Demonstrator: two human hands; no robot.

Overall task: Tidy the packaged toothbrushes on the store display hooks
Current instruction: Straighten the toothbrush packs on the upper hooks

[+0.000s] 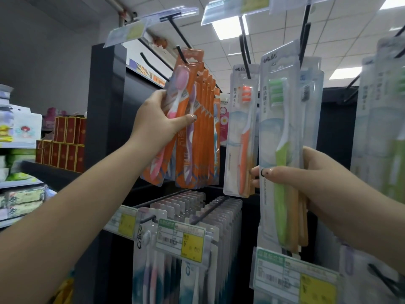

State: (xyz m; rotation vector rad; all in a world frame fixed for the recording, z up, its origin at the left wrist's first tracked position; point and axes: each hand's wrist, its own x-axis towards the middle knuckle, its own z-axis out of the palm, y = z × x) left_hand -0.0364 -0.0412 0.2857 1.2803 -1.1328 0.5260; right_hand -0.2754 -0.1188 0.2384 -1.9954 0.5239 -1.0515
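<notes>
- Two bare forearms in shot, no sleeves anywhere along them, no watch, no bracelet at either wrist.
- Left hand (156,121): no rings showing, and there's the thumbnail, pale polish with a small dark dot painted near its tip.
- Right hand (315,172): same story, no rings on show, nails done in a light, glossy shade.
- One right fingernail carries a thin dark ring outline, and the nail beside it has tiny dark specks.
- Nails look short and rounded on both hands.
</notes>
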